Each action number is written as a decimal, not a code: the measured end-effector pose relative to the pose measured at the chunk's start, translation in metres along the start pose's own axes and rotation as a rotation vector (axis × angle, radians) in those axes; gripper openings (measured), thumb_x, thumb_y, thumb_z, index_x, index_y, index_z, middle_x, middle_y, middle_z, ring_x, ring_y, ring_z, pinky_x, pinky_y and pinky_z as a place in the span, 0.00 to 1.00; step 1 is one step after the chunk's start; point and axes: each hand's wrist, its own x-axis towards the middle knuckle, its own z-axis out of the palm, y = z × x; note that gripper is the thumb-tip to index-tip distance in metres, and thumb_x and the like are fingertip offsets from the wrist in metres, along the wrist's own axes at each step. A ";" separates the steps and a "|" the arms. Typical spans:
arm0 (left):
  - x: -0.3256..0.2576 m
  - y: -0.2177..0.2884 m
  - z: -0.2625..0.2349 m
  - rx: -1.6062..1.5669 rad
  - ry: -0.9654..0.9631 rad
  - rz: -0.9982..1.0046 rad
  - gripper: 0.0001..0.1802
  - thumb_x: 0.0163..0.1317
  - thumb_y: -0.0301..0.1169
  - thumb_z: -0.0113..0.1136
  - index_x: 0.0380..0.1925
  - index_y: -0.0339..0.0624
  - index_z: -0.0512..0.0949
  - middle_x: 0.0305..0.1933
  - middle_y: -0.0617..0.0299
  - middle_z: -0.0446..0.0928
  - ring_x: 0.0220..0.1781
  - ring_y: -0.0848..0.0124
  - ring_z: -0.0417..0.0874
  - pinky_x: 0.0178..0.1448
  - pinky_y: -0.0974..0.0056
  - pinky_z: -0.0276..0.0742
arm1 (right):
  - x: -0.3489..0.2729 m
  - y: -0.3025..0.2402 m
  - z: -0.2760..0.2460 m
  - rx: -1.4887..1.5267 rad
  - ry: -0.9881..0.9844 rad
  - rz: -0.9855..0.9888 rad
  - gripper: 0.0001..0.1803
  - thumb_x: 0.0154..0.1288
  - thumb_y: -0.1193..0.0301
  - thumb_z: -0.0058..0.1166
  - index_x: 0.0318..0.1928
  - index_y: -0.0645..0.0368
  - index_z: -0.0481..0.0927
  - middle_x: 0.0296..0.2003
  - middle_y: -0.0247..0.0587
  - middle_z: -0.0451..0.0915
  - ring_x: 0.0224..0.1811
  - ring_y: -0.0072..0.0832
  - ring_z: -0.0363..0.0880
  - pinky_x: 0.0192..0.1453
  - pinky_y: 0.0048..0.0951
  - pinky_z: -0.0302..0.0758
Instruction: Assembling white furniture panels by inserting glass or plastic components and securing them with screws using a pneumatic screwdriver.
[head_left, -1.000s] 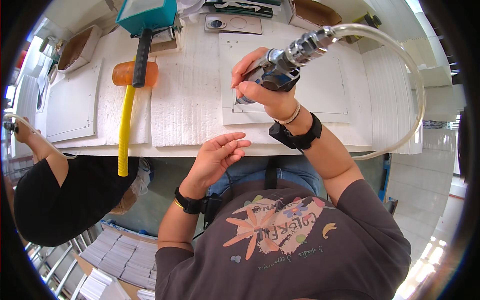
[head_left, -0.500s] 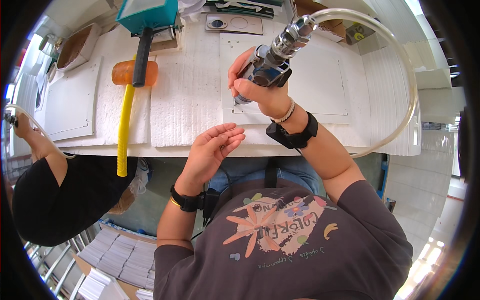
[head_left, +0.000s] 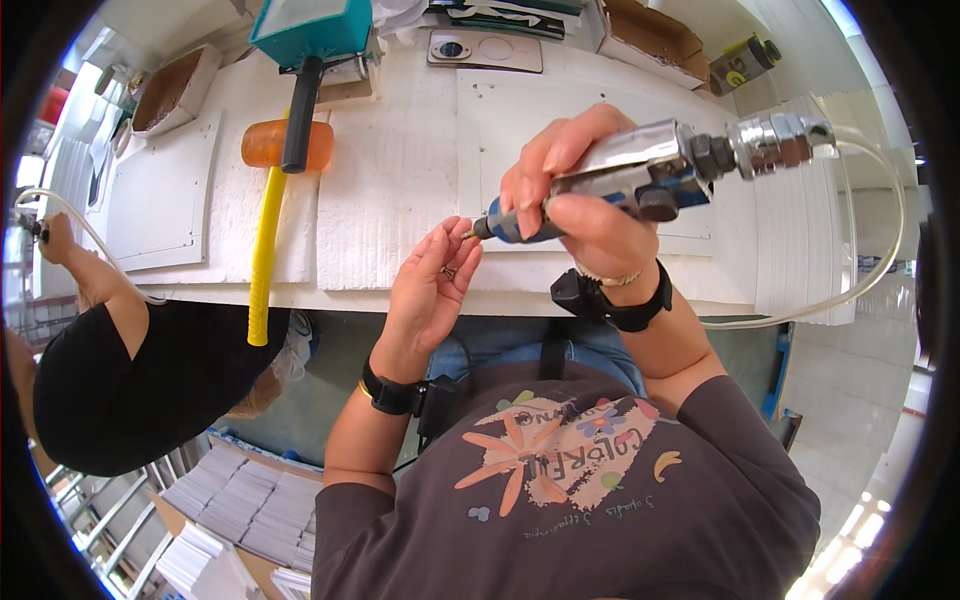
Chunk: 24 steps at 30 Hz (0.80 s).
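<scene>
A black handle [head_left: 302, 115] is crossing the hammer [head_left: 264, 245]; right fingers [head_left: 535, 168] are gripping a tool [head_left: 622, 168], upturned left fingers [head_left: 432, 252] cupping metal bits [head_left: 448, 272].

T-shirt [head_left: 590, 530]: dark grey, short sleeves; chest print [head_left: 545, 455] of large orange flower, smaller blue flower, yellow crescent and lettering, partly over a pale patch. Jeans [head_left: 600, 362]: blue. Strap [head_left: 553, 352]: black, at waist. Left wristband [head_left: 390, 394]: black, blocky module; yellow bangle [head_left: 365, 389]. Right wristband [head_left: 648, 308]: black, blocky module; pale beaded bracelet [head_left: 612, 278]. Hands [head_left: 425, 297]: bare.
</scene>
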 end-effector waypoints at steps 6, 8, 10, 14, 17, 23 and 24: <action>0.003 -0.003 0.006 -0.214 -0.083 -0.091 0.14 0.66 0.33 0.46 0.47 0.36 0.68 0.47 0.61 0.75 0.46 0.75 0.77 0.54 0.71 0.77 | -0.007 -0.001 0.002 -0.075 0.001 -0.034 0.12 0.48 0.79 0.51 0.36 0.60 0.68 0.28 0.45 0.74 0.24 0.26 0.74 0.35 0.30 0.73; 0.001 -0.003 0.008 -0.242 -0.090 -0.097 0.13 0.66 0.33 0.46 0.47 0.37 0.69 0.45 0.61 0.75 0.46 0.76 0.77 0.54 0.72 0.77 | -0.008 -0.004 0.003 -0.086 -0.002 -0.021 0.13 0.49 0.76 0.52 0.37 0.57 0.67 0.27 0.43 0.74 0.22 0.27 0.73 0.39 0.35 0.72; 0.000 -0.002 0.010 -0.268 -0.104 -0.099 0.13 0.66 0.32 0.46 0.46 0.37 0.69 0.45 0.61 0.75 0.46 0.76 0.77 0.54 0.72 0.77 | -0.008 -0.005 0.005 -0.080 0.020 -0.029 0.13 0.49 0.75 0.52 0.37 0.57 0.67 0.27 0.43 0.74 0.23 0.27 0.73 0.39 0.35 0.72; 0.004 -0.002 0.013 -0.353 -0.159 -0.110 0.13 0.67 0.32 0.45 0.46 0.36 0.70 0.45 0.61 0.75 0.48 0.75 0.77 0.56 0.72 0.75 | -0.013 -0.003 0.005 -0.094 0.019 -0.041 0.13 0.50 0.75 0.53 0.37 0.56 0.67 0.27 0.43 0.73 0.22 0.27 0.72 0.39 0.36 0.71; 0.005 -0.003 0.014 -0.366 -0.152 -0.088 0.14 0.67 0.32 0.45 0.48 0.35 0.69 0.46 0.60 0.75 0.50 0.73 0.76 0.57 0.72 0.75 | -0.018 -0.002 0.008 -0.144 0.030 -0.064 0.12 0.52 0.74 0.54 0.37 0.56 0.66 0.27 0.42 0.73 0.23 0.27 0.72 0.40 0.36 0.71; 0.003 -0.004 0.019 -0.344 -0.141 -0.082 0.17 0.68 0.32 0.43 0.52 0.31 0.65 0.50 0.57 0.72 0.54 0.72 0.73 0.59 0.70 0.72 | -0.022 0.000 0.010 -0.202 0.024 -0.087 0.11 0.54 0.74 0.53 0.36 0.55 0.66 0.27 0.41 0.73 0.23 0.27 0.72 0.40 0.37 0.72; 0.002 -0.004 0.019 -0.344 -0.139 -0.083 0.17 0.68 0.32 0.43 0.52 0.31 0.65 0.50 0.57 0.72 0.54 0.72 0.73 0.59 0.70 0.72 | -0.021 0.002 0.008 -0.202 0.025 -0.085 0.11 0.54 0.74 0.53 0.36 0.55 0.66 0.27 0.41 0.73 0.23 0.27 0.72 0.40 0.37 0.72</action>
